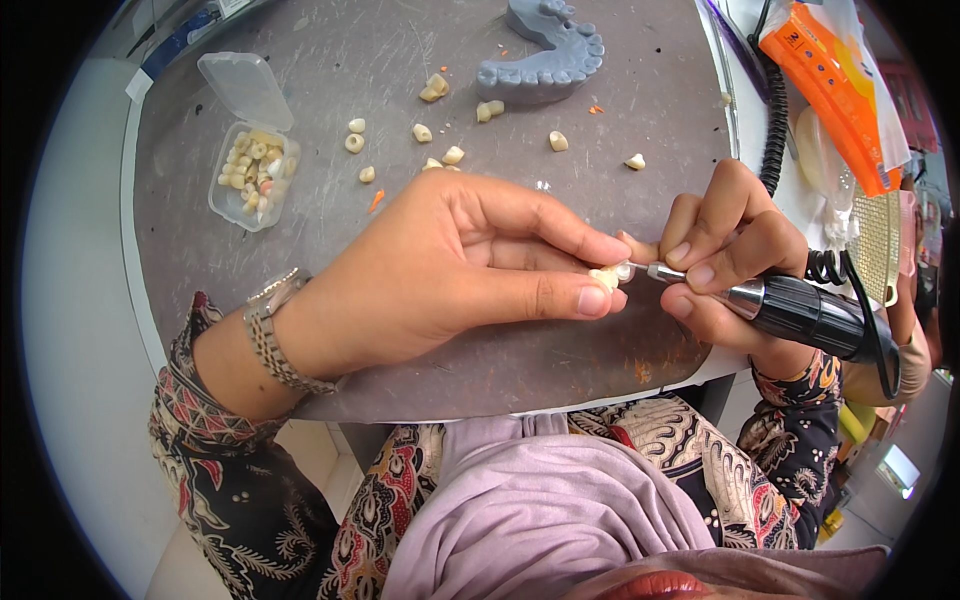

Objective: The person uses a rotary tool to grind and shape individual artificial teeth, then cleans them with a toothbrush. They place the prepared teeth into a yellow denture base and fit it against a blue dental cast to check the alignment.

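Lilac scarf [540, 490] below-left of rotary handpiece [815, 315]. Right grip [742, 245] pinches handpiece nose; left grip [455, 255] pinches dental crown [603, 279] at handpiece tip. Risk: slack pinch, tip skids, crown flicks away.

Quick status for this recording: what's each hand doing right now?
Left hand: closed, pinching a small tooth-shaped piece between thumb and fingers.
Right hand: closed, holding a black-and-silver handpiece.
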Demonstrator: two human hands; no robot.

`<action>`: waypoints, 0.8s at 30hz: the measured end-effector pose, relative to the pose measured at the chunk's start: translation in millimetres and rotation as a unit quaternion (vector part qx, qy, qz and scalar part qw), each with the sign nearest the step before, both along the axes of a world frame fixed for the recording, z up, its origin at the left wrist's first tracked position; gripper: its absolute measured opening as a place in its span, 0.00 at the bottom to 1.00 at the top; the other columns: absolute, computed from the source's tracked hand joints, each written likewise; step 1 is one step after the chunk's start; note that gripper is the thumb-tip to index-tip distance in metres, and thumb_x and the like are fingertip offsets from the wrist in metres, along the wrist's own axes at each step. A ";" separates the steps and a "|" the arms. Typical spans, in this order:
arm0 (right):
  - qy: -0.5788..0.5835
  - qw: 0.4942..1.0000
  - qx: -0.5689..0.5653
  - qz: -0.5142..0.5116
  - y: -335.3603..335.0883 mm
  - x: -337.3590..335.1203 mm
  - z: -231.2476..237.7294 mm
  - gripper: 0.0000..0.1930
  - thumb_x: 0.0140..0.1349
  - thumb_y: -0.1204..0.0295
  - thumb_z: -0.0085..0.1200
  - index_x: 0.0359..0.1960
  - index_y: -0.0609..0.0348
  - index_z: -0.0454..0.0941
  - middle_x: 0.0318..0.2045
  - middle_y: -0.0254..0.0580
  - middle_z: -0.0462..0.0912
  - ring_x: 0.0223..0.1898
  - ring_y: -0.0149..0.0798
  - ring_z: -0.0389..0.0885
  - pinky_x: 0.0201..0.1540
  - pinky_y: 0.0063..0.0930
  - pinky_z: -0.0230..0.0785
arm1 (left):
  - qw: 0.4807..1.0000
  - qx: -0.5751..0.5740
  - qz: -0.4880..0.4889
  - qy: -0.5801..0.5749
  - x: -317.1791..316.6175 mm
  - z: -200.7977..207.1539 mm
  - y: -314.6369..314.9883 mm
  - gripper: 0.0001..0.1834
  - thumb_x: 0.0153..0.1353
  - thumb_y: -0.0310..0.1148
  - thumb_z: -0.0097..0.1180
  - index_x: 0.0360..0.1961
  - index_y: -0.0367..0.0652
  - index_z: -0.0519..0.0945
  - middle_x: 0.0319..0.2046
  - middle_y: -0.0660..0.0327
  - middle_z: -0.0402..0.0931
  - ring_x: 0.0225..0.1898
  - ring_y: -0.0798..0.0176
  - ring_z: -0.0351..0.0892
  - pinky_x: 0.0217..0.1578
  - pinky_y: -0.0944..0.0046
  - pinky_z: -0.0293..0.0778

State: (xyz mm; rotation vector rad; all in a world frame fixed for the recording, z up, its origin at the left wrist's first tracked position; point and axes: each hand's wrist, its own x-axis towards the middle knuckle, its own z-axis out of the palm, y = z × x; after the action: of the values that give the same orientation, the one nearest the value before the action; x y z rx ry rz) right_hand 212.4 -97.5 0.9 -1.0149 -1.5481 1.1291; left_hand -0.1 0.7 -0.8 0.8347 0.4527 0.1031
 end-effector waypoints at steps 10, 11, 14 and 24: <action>0.026 1.000 -0.007 0.014 -0.1 -0.6 -1.1 0.11 0.48 0.86 0.58 0.25 0.58 0.69 0.30 0.40 0.65 0.28 0.32 0.70 0.48 0.44 0.75 | 1.000 -0.013 0.009 -0.001 -0.3 0.9 -1.2 0.13 0.55 0.19 0.54 0.44 0.30 0.75 0.48 0.42 0.72 0.46 0.59 0.78 0.48 0.67 0.75; 0.026 1.000 -0.007 0.013 -0.2 -0.6 -1.2 0.11 0.48 0.86 0.58 0.25 0.58 0.68 0.30 0.40 0.65 0.28 0.32 0.70 0.48 0.44 0.75 | 1.000 -0.014 0.009 -0.001 -0.3 0.9 -1.1 0.13 0.56 0.19 0.54 0.44 0.30 0.75 0.48 0.42 0.72 0.46 0.59 0.78 0.48 0.67 0.75; 0.015 1.000 -0.005 0.006 -0.3 0.9 -2.4 0.11 0.48 0.85 0.58 0.25 0.57 0.68 0.30 0.40 0.65 0.28 0.31 0.70 0.48 0.42 0.75 | 1.000 -0.014 0.008 0.001 0.8 0.3 -1.4 0.13 0.56 0.19 0.54 0.44 0.29 0.75 0.48 0.42 0.72 0.45 0.59 0.78 0.48 0.66 0.75; 0.003 1.000 0.006 0.031 1.4 4.3 -0.7 0.11 0.49 0.85 0.57 0.26 0.57 0.68 0.30 0.40 0.65 0.27 0.31 0.70 0.48 0.43 0.75 | 1.000 -0.008 0.002 -0.011 0.6 -1.4 -0.8 0.13 0.56 0.19 0.53 0.44 0.29 0.75 0.49 0.41 0.71 0.45 0.60 0.78 0.49 0.65 0.75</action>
State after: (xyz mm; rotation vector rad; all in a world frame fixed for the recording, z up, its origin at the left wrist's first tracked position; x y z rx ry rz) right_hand 216.6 -96.1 0.2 -0.9611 -1.5885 1.1635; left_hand 0.6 -0.1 -2.2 0.8168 0.4342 0.1133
